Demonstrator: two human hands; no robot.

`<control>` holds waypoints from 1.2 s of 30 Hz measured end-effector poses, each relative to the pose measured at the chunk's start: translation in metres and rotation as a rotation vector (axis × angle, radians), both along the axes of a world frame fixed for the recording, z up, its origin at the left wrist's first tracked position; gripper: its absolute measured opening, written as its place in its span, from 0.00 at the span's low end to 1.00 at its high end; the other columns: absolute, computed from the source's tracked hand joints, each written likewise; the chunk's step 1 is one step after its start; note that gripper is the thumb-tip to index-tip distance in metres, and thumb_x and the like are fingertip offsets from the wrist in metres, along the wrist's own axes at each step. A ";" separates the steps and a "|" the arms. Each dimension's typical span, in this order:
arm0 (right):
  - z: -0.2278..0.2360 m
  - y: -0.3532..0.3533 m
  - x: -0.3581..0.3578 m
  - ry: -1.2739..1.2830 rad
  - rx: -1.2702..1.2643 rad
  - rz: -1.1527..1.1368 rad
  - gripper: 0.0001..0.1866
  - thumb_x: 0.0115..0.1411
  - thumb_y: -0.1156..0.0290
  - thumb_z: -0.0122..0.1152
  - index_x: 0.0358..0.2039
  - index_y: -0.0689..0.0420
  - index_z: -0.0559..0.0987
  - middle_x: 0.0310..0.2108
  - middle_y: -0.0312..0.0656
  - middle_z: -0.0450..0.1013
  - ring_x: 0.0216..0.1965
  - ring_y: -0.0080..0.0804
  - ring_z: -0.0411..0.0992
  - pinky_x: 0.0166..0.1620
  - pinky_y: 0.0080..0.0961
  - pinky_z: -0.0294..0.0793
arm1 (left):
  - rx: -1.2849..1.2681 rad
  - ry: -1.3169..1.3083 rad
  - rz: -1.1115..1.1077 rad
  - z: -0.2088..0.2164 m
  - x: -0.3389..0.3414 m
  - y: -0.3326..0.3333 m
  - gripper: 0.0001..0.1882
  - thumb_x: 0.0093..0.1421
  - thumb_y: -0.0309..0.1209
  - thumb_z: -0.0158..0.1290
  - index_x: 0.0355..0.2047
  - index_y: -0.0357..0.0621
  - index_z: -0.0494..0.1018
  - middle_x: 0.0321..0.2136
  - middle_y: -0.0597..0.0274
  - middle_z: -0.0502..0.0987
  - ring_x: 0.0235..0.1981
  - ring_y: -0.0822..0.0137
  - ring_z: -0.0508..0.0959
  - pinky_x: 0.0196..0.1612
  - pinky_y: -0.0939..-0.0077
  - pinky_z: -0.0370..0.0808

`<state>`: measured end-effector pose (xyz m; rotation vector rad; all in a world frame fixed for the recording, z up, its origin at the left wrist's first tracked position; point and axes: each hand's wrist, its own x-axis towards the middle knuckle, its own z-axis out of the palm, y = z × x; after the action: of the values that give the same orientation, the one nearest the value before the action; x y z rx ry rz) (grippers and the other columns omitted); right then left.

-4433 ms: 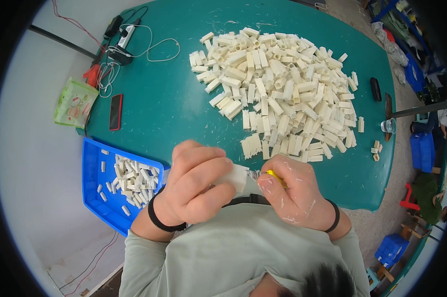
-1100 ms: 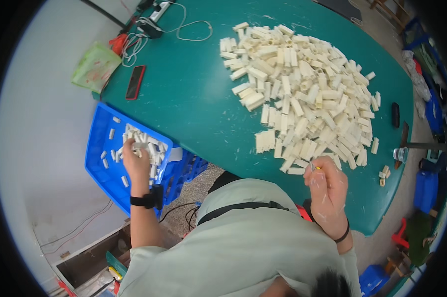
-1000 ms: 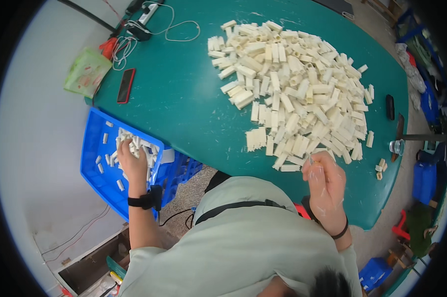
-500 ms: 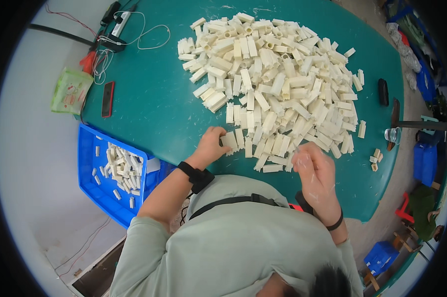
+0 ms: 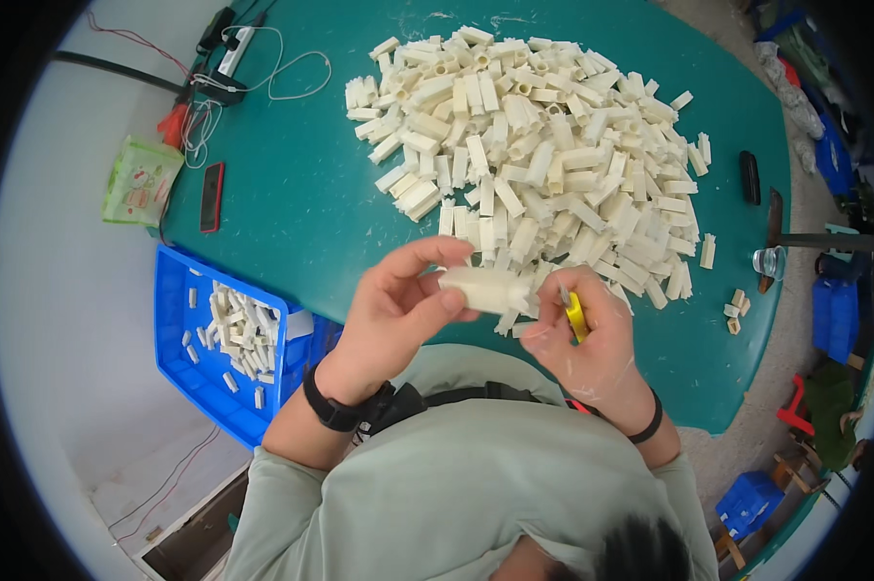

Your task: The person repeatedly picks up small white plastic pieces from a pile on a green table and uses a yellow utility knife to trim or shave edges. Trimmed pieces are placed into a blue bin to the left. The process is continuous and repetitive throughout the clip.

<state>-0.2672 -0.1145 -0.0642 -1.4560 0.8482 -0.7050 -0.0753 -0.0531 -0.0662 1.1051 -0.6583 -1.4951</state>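
Near the pile (image 5: 553, 145), pinches likely light, stiff piece (image 5: 485, 288) by its sides in curled left hand (image 5: 391, 318); clasps yellow tool (image 5: 577, 318) in closed right hand (image 5: 600, 341).

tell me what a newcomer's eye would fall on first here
Probably the big heap of cream-coloured hollow pieces, spread over the middle of the green table. Next, just in front of it, the person's left grip holds one cream piece, with a yellow-handled tool in the right grip. At lower left, a blue tray holding smaller white pieces also stands out.
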 end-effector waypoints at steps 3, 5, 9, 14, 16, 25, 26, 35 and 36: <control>0.002 0.008 0.001 -0.057 -0.010 -0.002 0.15 0.52 0.71 0.64 0.35 0.63 0.70 0.25 0.38 0.68 0.23 0.19 0.63 0.28 0.16 0.65 | -0.042 0.007 -0.132 0.012 -0.004 0.006 0.18 0.56 0.19 0.50 0.48 0.36 0.65 0.40 0.61 0.70 0.40 0.72 0.73 0.42 0.75 0.73; 0.004 0.010 0.001 -0.067 -0.063 0.011 0.14 0.53 0.70 0.64 0.35 0.63 0.70 0.25 0.38 0.69 0.23 0.18 0.63 0.28 0.16 0.65 | -0.129 -0.063 -0.236 0.011 -0.003 0.011 0.20 0.55 0.19 0.51 0.49 0.37 0.64 0.37 0.63 0.72 0.39 0.73 0.73 0.41 0.76 0.73; 0.015 0.015 0.001 -0.099 -0.014 0.054 0.12 0.54 0.69 0.62 0.34 0.62 0.71 0.23 0.37 0.69 0.22 0.18 0.64 0.27 0.16 0.65 | -0.277 -0.232 -0.243 0.029 -0.012 0.015 0.26 0.52 0.19 0.53 0.52 0.40 0.62 0.29 0.67 0.73 0.30 0.76 0.72 0.33 0.81 0.70; 0.020 0.018 0.000 -0.115 -0.085 0.097 0.11 0.55 0.69 0.61 0.33 0.62 0.71 0.22 0.36 0.69 0.22 0.18 0.66 0.26 0.16 0.66 | -0.278 -0.302 -0.310 0.033 -0.007 0.018 0.25 0.51 0.20 0.55 0.50 0.41 0.62 0.29 0.68 0.71 0.27 0.77 0.71 0.30 0.84 0.68; 0.023 0.020 0.002 -0.114 -0.070 0.100 0.11 0.55 0.69 0.61 0.33 0.62 0.71 0.23 0.37 0.70 0.22 0.18 0.67 0.25 0.16 0.66 | -0.209 -0.220 -0.226 0.034 -0.012 0.020 0.22 0.51 0.19 0.56 0.46 0.42 0.64 0.31 0.67 0.71 0.29 0.78 0.72 0.31 0.86 0.68; 0.020 0.020 0.005 -0.105 -0.248 0.025 0.14 0.52 0.70 0.64 0.35 0.61 0.72 0.26 0.39 0.69 0.24 0.20 0.67 0.27 0.17 0.66 | -0.258 -0.233 -0.152 0.037 -0.007 0.017 0.17 0.47 0.21 0.62 0.35 0.39 0.67 0.40 0.51 0.72 0.39 0.65 0.74 0.43 0.70 0.72; 0.020 0.021 0.004 -0.094 -0.262 0.000 0.15 0.51 0.70 0.65 0.36 0.61 0.71 0.26 0.39 0.69 0.24 0.21 0.67 0.27 0.17 0.66 | -0.310 -0.257 -0.108 0.037 -0.006 0.017 0.15 0.47 0.19 0.61 0.34 0.38 0.68 0.41 0.52 0.72 0.39 0.65 0.74 0.43 0.72 0.73; 0.028 0.026 0.007 -0.107 -0.123 0.054 0.17 0.51 0.74 0.64 0.40 0.63 0.71 0.27 0.41 0.70 0.25 0.23 0.68 0.28 0.18 0.68 | -0.548 -0.446 -0.059 0.042 0.005 0.018 0.13 0.46 0.15 0.59 0.34 0.36 0.72 0.43 0.50 0.71 0.39 0.67 0.73 0.40 0.76 0.71; 0.028 0.026 0.007 -0.108 -0.133 0.097 0.16 0.51 0.75 0.63 0.40 0.63 0.71 0.28 0.41 0.71 0.25 0.23 0.68 0.28 0.19 0.68 | -0.527 -0.415 -0.038 0.039 0.004 0.020 0.14 0.46 0.15 0.59 0.34 0.36 0.72 0.43 0.50 0.71 0.39 0.67 0.73 0.40 0.76 0.71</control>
<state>-0.2598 -0.0881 -0.0357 -1.5523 0.6538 -0.7712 -0.0713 -0.0328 -0.0269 0.9889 -1.2826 -1.0317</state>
